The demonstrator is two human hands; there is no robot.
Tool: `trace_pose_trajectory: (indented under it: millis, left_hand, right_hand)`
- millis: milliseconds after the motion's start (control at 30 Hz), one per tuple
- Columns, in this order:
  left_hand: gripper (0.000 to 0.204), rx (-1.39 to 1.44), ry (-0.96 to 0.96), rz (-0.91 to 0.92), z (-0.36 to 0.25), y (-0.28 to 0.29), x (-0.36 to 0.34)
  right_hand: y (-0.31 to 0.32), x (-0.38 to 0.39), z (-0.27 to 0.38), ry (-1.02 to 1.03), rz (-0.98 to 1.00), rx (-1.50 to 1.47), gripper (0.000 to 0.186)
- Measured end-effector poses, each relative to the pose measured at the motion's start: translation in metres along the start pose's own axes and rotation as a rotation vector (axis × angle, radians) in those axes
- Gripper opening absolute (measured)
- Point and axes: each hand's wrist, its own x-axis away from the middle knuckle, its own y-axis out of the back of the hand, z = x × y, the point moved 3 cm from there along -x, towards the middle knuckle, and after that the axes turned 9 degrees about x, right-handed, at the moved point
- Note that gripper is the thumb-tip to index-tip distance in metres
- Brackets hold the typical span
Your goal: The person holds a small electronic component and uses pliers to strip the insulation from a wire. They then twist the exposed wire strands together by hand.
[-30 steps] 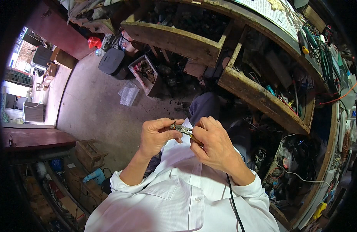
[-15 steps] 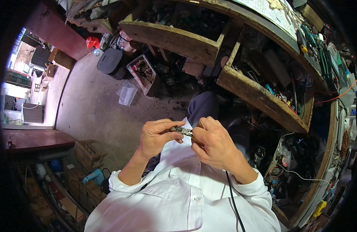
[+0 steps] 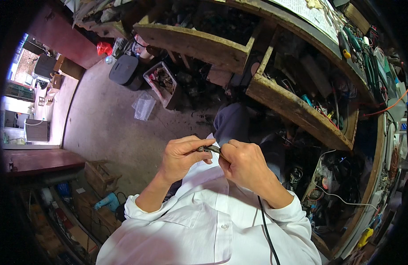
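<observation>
In front of my white shirt, both hands meet at chest height. My right hand is closed round the handles of a pair of pliers, whose dark metal head points left. Between its thumb and fingers my left hand pinches a small dark metal piece, too small to name. The plier jaws reach up to that piece; my fingers hide whether they bite on it. A black cord hangs down over the shirt below my right wrist.
A workbench with two pulled-out wooden drawers full of tools stands ahead and right. A carton of scraps, a dark bin and bubble wrap are on the floor ahead. A wooden stool stands left.
My right hand has turned the pliers, so their head now shows more edge-on and darker. My left hand keeps its pinch and has barely moved.
</observation>
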Motion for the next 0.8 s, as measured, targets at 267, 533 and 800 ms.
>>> trace_pose_trajectory:
  millis: [267,533,800]
  left_hand:
    - [0.049,0.395,0.081,-0.131,0.019,0.0,0.001]
    - [0.048,0.188,0.104,-0.106,0.015,0.001,0.0]
    - [0.046,-0.382,-0.028,-0.109,-0.008,-0.005,0.0]
  right_hand:
    - [0.003,-0.002,-0.003,-0.068,-0.066,-0.121,0.013]
    - [0.006,-0.001,-0.005,-0.029,-0.026,-0.11,0.012]
    - [0.007,0.001,0.002,-0.067,0.036,-0.052,0.015]
